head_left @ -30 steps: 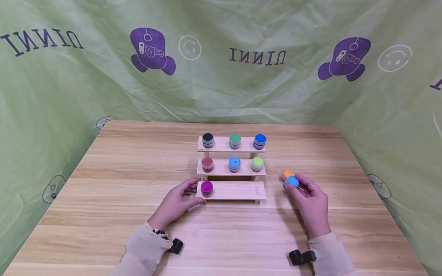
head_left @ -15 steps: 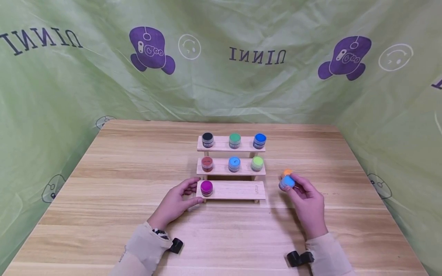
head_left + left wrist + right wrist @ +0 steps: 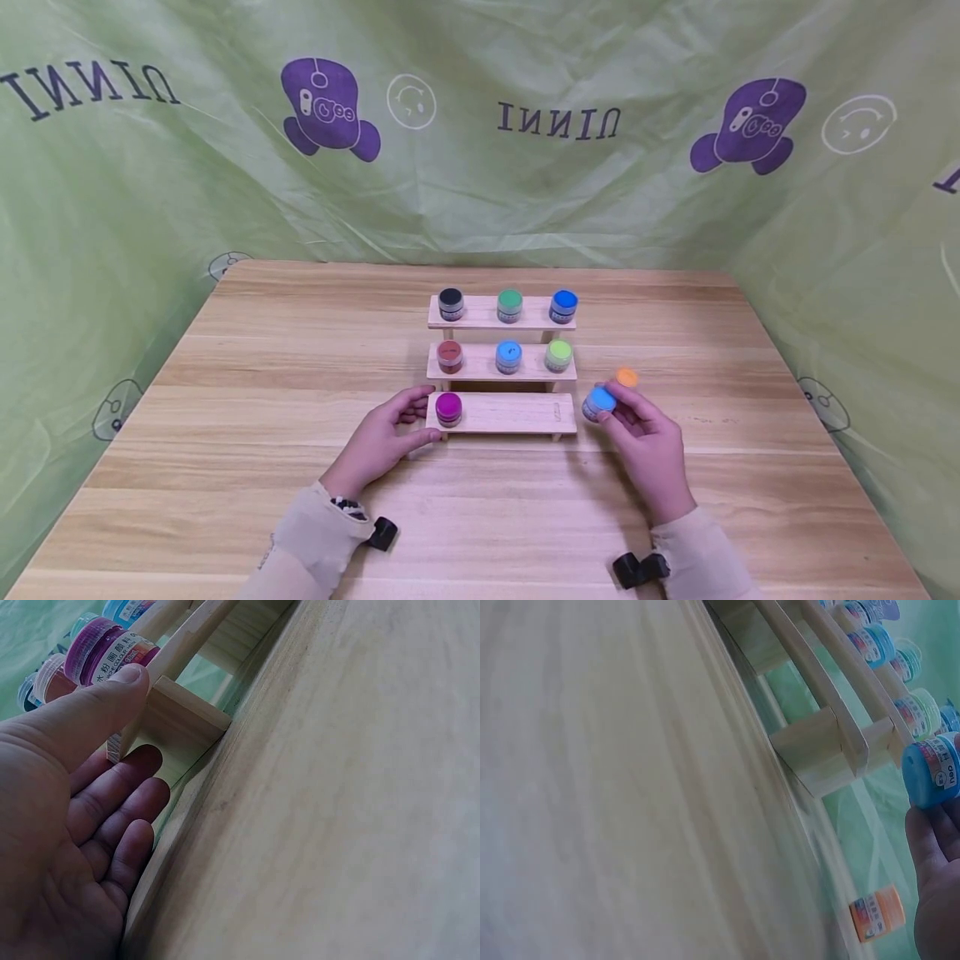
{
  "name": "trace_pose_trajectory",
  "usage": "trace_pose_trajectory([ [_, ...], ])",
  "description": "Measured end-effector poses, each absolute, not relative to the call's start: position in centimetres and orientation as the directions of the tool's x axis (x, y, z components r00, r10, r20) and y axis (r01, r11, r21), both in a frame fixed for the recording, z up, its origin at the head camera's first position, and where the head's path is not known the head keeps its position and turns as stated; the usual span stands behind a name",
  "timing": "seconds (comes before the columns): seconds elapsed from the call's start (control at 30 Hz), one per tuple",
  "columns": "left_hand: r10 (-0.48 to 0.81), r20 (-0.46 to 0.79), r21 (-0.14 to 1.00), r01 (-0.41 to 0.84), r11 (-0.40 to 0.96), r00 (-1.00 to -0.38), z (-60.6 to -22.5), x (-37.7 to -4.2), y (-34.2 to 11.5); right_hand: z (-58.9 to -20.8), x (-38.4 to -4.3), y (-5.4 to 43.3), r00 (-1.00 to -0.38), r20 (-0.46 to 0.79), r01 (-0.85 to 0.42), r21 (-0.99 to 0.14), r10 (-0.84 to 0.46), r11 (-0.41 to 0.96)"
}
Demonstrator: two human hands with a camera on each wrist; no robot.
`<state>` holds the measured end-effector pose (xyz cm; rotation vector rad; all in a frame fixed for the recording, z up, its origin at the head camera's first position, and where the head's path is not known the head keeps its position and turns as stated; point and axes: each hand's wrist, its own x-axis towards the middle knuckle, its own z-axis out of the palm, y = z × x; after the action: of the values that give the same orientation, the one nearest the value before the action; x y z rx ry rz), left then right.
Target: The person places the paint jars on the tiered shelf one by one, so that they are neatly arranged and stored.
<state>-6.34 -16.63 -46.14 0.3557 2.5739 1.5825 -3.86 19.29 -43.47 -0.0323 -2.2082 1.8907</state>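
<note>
A three-step wooden stand [image 3: 517, 414] bears small paint jars. My left hand [image 3: 385, 439] holds its lowest step at the left end, the thumb by the magenta paint jar [image 3: 449, 408] and the fingers curled at the step's edge. Between thumb and fingers, my right hand [image 3: 651, 450] pinches a light blue paint jar [image 3: 599, 403], just off the lowest step's right end. The right wrist view shows this blue jar [image 3: 932, 771] raised above the table, label outward. Behind the right hand, an orange-lidded paint jar [image 3: 626, 379] stands on the table.
On the middle step are brown [image 3: 450, 356], light blue [image 3: 508, 356] and light green [image 3: 558, 355] jars. The top step bears black [image 3: 451, 303], green [image 3: 510, 305] and dark blue [image 3: 564, 306] jars. A green printed curtain [image 3: 480, 192] surrounds the wooden table [image 3: 300, 350].
My right hand has carried the light blue jar leftward from beside the orange jar to near the stand. More of the orange jar now shows. The left hand has stayed in place.
</note>
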Motion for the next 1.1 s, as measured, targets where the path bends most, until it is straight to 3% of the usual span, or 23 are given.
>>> trace_pose_trajectory([
  [1.1,0.246,0.031,0.895,0.137,0.424,-0.969,-46.4,-6.4,-16.7,-42.9,-4.2,15.3,-0.979,0.194,-0.202,-0.966,-0.068,0.160],
])
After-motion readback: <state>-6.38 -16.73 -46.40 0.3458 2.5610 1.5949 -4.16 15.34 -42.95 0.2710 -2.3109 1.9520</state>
